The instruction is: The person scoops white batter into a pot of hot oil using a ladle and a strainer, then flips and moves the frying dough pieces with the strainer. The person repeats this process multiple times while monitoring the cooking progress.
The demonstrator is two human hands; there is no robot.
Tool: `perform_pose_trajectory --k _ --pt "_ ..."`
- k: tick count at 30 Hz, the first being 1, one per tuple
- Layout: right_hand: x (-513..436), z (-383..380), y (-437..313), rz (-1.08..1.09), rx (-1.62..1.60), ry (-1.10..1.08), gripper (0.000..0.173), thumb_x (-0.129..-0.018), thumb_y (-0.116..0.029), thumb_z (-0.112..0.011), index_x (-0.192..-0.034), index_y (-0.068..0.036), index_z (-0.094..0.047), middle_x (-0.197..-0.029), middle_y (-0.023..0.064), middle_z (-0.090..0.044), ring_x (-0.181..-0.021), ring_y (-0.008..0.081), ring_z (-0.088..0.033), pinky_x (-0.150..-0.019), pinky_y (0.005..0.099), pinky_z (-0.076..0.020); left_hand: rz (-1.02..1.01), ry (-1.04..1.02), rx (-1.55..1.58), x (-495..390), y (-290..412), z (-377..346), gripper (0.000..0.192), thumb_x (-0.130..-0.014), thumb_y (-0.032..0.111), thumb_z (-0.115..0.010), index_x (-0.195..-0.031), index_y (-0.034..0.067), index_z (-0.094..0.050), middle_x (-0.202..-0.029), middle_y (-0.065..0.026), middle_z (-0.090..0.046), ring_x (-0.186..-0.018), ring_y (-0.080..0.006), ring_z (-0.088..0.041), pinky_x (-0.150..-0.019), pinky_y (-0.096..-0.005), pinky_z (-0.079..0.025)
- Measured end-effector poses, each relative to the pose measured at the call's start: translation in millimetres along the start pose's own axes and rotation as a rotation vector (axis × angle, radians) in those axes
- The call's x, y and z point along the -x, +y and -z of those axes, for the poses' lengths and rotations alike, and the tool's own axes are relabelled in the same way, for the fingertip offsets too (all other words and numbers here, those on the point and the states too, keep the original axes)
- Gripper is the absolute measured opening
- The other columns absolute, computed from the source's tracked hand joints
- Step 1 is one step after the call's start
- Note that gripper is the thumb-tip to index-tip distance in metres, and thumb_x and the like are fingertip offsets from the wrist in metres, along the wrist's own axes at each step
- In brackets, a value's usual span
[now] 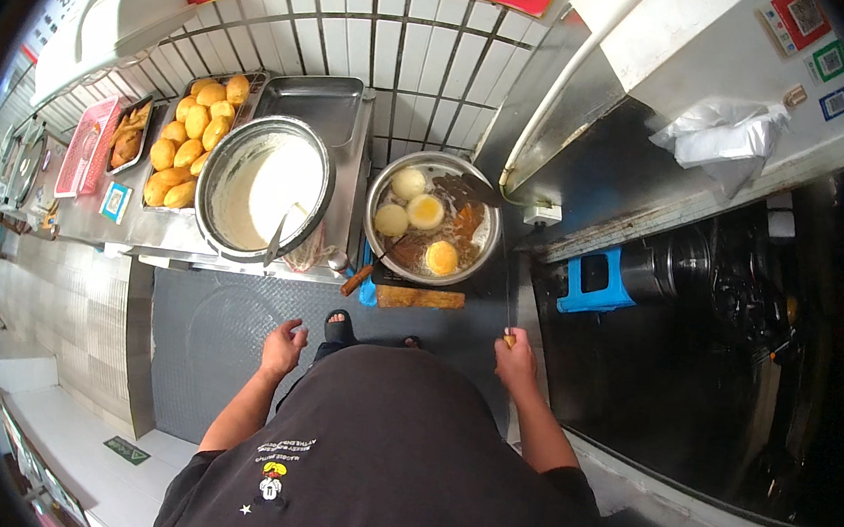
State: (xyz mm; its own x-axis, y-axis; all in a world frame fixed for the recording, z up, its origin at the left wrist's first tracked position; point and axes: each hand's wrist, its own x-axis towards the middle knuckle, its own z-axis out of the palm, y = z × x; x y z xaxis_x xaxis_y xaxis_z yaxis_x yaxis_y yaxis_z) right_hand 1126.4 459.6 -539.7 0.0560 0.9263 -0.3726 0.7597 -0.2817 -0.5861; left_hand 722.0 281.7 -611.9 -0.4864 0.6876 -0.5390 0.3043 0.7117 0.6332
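Observation:
My right hand [517, 358] is closed around the wooden handle of a long thin metal utensil [507, 293]. Its shaft runs up towards the right rim of a round metal pan [495, 243]; I cannot tell where it ends. Several round cakes float in the pan's bubbling oil, among them a pale one [391, 220] and a golden one [441, 258]. Dark, flat pieces [462, 189] sit at the upper right. A second wooden-handled utensil [356, 280] leans over the pan's lower left rim. Holding nothing, my left hand [283, 347] hangs below the counter, fingers slightly apart.
Left of the pan stands a large bowl of white batter [270, 190] with a metal utensil [277, 239] inside. Golden fried cakes [195, 122] fill a rack beside it. A wooden board [419, 299] lies before the pan. To the right is a blue plastic stool [597, 279].

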Motion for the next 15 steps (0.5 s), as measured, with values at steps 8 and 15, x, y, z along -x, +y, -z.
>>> perform_pose_trajectory --k 8,15 --pt "9.0 5.8 -141.1 -0.101 -1.335 -0.872 0.017 -0.100 -0.025 -0.044 -0.108 -0.013 -0.054 -0.084 0.0081 -0.062 -0.080 0.0258 -0.066 -0.069 0.0370 -0.0541 -0.666 0.044 -0.049 91.0 175.9 28.6 0.050 -0.078 0.024 -0.073 -0.124 0.012 -0.058 -0.089 -0.0102 -0.069 -0.072 -0.0259 -0.067 -0.064 -0.0362 -0.054" --pt "88.7 -33.6 -288.4 0.255 -1.404 -1.323 0.024 -0.098 -0.030 -0.051 -0.110 -0.010 -0.056 -0.119 0.0055 -0.057 -0.113 0.0168 -0.053 -0.096 0.0322 -0.0430 -1.082 0.351 0.400 107.7 226.3 72.9 0.067 -0.076 0.021 -0.079 -0.132 0.001 -0.048 -0.115 -0.0125 -0.063 -0.103 -0.0193 -0.062 -0.088 -0.0315 -0.048"
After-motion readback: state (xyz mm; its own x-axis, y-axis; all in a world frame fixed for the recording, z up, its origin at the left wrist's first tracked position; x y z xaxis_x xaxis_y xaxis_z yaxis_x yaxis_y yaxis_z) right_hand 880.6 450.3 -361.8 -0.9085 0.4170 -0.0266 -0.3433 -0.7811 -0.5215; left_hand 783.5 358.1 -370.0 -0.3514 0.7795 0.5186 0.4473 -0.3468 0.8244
